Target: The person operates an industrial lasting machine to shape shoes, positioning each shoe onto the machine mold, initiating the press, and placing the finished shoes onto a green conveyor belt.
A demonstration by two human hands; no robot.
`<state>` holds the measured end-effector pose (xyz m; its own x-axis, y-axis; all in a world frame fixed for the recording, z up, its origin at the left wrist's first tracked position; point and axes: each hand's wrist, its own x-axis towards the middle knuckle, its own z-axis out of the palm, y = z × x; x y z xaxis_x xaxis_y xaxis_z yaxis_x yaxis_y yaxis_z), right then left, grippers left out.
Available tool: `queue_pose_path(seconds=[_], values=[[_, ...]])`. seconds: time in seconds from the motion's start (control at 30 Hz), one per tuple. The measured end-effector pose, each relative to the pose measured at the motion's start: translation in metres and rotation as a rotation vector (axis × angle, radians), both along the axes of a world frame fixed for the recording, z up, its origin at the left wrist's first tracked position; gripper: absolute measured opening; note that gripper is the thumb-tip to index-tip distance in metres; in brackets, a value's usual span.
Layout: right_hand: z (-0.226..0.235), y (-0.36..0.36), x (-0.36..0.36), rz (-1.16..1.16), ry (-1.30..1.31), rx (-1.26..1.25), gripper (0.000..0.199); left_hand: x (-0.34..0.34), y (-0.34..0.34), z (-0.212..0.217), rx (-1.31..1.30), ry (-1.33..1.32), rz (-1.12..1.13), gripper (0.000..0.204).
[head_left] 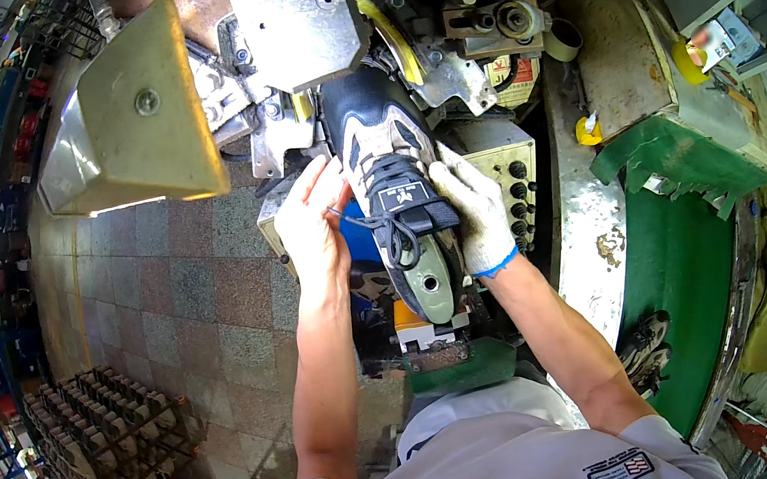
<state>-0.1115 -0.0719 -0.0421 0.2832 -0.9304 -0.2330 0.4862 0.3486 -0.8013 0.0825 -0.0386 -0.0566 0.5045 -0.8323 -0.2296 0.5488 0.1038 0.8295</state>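
Note:
A black and beige shoe upper (401, 150), stretched over a green shoe last (429, 288), sits toe-forward in a metal shoe machine (296, 21). Its toe is partly under the machine's plate. Dark laces (393, 238) hang loose over the tongue. My left hand (317, 215), bare, lies along the shoe's left side with fingers stretched forward; a lace end crosses by its thumb. On the other side my right hand (478, 208), in a white glove with a blue cuff, grips the shoe's flank. Its fingertips are partly hidden by the upper.
A beige lamp-like housing (130, 119) juts in at upper left. Black control knobs (519, 191) sit on a panel right of the shoe. Further right runs a green conveyor belt (676, 261) with a pair of shoes (647, 348) on it. A loaded rack (107, 438) stands lower left.

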Motion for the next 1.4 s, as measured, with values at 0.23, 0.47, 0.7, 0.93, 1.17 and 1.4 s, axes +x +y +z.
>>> queue_pose_path(seconds=[0.23, 0.47, 0.7, 0.93, 1.17, 1.4], values=[[-0.022, 0.000, 0.028, -0.076, -0.098, 0.047, 0.039, 0.004, -0.008, -0.009, -0.012, 0.026, 0.014, 0.050], [-0.027, -0.003, 0.024, -0.065, -0.098, 0.034, 0.038, -0.030, 0.010, -0.007, 0.105, 0.107, -0.049, 0.035], [-0.025, -0.004, 0.034, -0.133, -0.078, 0.049, 0.037, -0.032, 0.017, -0.022, 0.150, 0.034, -0.175, 0.042], [-0.031, -0.013, 0.023, -0.069, 0.023, 0.075, 0.035, -0.045, 0.019, -0.048, 0.097, 0.340, -0.237, 0.051], [-0.038, -0.013, 0.024, -0.092, 0.003, 0.049, 0.036, -0.044, 0.017, -0.059, 0.064, 0.339, -0.246, 0.044], [-0.050, -0.009, 0.030, -0.119, 0.011, 0.071, 0.029, -0.044, 0.009, -0.048, 0.071, 0.357, -0.210, 0.046]])
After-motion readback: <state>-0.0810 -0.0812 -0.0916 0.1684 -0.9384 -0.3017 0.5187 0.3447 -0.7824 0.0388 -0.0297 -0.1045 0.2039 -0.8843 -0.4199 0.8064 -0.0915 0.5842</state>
